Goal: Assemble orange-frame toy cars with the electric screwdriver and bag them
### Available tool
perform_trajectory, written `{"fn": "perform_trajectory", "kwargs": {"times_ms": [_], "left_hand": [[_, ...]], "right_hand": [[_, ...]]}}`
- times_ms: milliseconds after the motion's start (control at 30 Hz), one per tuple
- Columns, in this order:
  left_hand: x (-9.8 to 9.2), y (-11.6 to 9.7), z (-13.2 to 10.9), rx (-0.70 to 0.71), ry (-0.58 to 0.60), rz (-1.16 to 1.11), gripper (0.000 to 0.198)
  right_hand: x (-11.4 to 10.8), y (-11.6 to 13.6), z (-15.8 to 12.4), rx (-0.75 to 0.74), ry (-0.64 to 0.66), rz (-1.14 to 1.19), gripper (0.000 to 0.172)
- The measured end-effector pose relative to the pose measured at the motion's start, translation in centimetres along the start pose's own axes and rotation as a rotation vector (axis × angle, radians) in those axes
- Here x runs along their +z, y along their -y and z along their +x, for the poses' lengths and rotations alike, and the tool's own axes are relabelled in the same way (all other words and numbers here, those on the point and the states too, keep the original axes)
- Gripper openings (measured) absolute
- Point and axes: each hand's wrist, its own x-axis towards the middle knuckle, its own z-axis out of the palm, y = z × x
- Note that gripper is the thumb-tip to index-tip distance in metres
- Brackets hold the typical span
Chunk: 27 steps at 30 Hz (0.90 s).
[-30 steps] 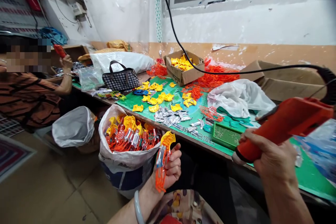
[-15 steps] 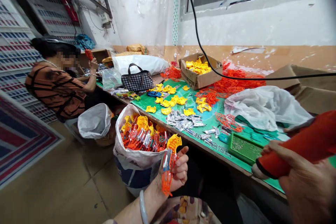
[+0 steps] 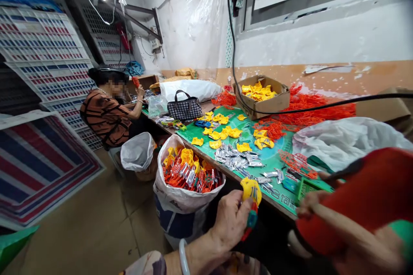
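Observation:
My left hand (image 3: 230,217), with a pale bangle at the wrist, pinches a plastic piece (image 3: 251,190) with a yellow top and red and teal parts below. On the right, my right hand (image 3: 338,227) grips a red power tool (image 3: 358,197) pointing down and left; it is partly blurred. Left of my left hand stands a white sack (image 3: 172,197) full of orange-and-yellow assembled pieces (image 3: 189,169). On the green table (image 3: 280,154) lie yellow parts (image 3: 226,132), silver metal parts (image 3: 234,157) and a green basket (image 3: 309,187).
A cardboard box (image 3: 280,102) of yellow parts, orange parts (image 3: 322,109), a white plastic bag (image 3: 351,137) and a checked bag (image 3: 183,108) are on the table. A black cable (image 3: 318,102) hangs across. Another person (image 3: 108,109) sits at the far left, near a lined bin (image 3: 138,152).
The view has turned left. My left hand has turned over with the piece, its back now facing me, and has moved nearer the tool. The tool has moved left and appears larger.

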Motion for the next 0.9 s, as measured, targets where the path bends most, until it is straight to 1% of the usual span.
{"fn": "perform_trajectory", "kwargs": {"times_ms": [33,100,167,200,233,300,367,433,533,600,667,700,733,767,800,833,900], "left_hand": [[0.1,-0.3,0.0,0.054,0.017,0.092,0.024],[0.0,-0.8,-0.1,0.143,0.073,0.283,0.020],[-0.6,-1.2,0.0,0.187,0.088,0.424,0.022],[-1.1,-1.3,0.1,0.198,0.067,0.460,0.022],[-1.6,-1.5,0.2,0.220,0.032,0.504,0.020],[-3.1,-2.0,0.8,0.295,-0.072,0.674,0.018],[-5.1,-2.6,2.0,0.350,-0.216,0.896,0.021],[-7.6,-3.2,3.6,0.307,-0.351,1.012,0.028],[-11.8,-3.6,6.0,0.152,-0.502,1.162,0.037],[-13.9,-3.3,7.1,0.038,-0.535,1.255,0.038],[-15.4,-2.6,7.8,-0.053,-0.473,1.324,0.034],[-15.9,-2.2,8.1,-0.087,-0.435,1.347,0.034],[-16.3,-1.7,8.4,-0.112,-0.413,1.367,0.037],[-16.8,-1.2,8.7,-0.145,-0.420,1.388,0.040],[-17.2,-0.7,9.1,-0.171,-0.428,1.404,0.044],[-17.7,-0.2,9.6,-0.180,-0.433,1.419,0.047],[-18.6,0.4,10.4,-0.183,-0.465,1.445,0.050]], "right_hand": [[1.3,-0.1,-0.2,0.067,0.025,0.009,0.039],[3.7,-0.7,-0.2,0.112,0.035,0.011,0.039],[5.7,-1.7,0.6,0.096,0.036,0.020,0.037],[6.6,-2.3,1.1,0.084,0.035,0.034,0.036],[7.5,-2.8,1.7,0.071,0.031,0.053,0.036],[9.2,-3.7,3.0,0.043,0.019,0.094,0.035],[10.8,-4.2,4.1,0.024,0.015,0.136,0.034],[12.2,-4.3,4.7,0.016,0.036,0.169,0.033],[13.8,-4.1,5.1,0.027,0.099,0.193,0.029],[14.4,-4.1,4.9,0.044,0.156,0.184,0.023],[14.6,-4.1,4.5,0.050,0.199,0.141,0.020],[14.6,-4.2,4.3,0.056,0.213,0.106,0.021],[14.5,-4.3,4.1,0.062,0.209,0.078,0.024],[14.3,-4.5,4.0,0.081,0.204,0.054,0.026],[13.9,-4.7,3.9,0.112,0.187,0.024,0.027],[13.3,-4.9,3.9,0.136,0.137,-0.004,0.028],[11.4,-5.3,4.3,0.145,0.038,-0.053,0.031]]}}
